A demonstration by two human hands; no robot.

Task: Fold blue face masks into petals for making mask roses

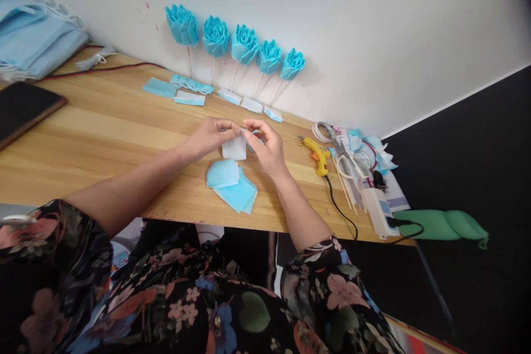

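Note:
Between my two hands, over the middle of the table, hangs a small white fabric piece [234,148]. My left hand [213,135] pinches its upper edge between thumb and fingers. Right beside it, my right hand [265,146] pinches the same edge near the corner, fingertips almost touching those of the left. A bit of light blue shows behind the right fingers; whether it belongs to the same piece I cannot tell. Closer to me on the wood lie overlapping light blue fabric pieces [236,191].
Several blue fabric flowers on sticks [215,37] lean against the wall, with folded blue and white strips [189,98] below. A yellow glue gun [317,155], scissors [350,166] and a power strip [379,213] lie right. Face masks [41,38] and a dark phone-like slab [27,110] are left.

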